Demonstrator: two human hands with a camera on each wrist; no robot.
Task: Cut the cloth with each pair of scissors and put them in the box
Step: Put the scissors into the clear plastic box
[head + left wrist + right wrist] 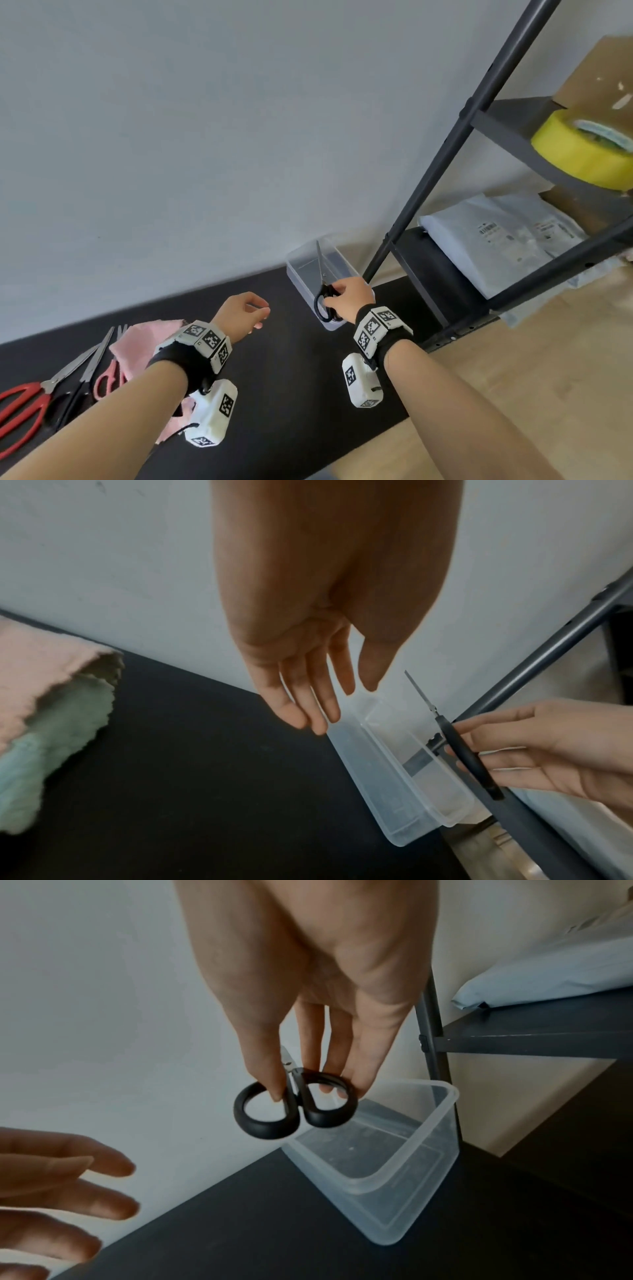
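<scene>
My right hand (346, 297) pinches the handles of the black-handled scissors (294, 1110) between thumb and fingers, above the near end of the clear plastic box (303, 274). Their blades (320, 262) are closed and point away toward the wall, over the box (411, 1167). My left hand (250, 313) hovers empty with relaxed fingers (308, 704) over the black mat, left of the box (377, 785). The pink cloth (144, 346) lies at the left, partly hidden by my left wrist. Beside it lie red-handled scissors (24, 407), black-handled scissors (85, 373) and pink-handled scissors (109, 377).
A dark metal shelf rack (455, 144) stands right of the box, its post close to my right hand. It holds a yellow tape roll (582, 150), grey parcels (496, 246) and cardboard. The wall runs behind the black mat (291, 377); wooden floor lies to the right.
</scene>
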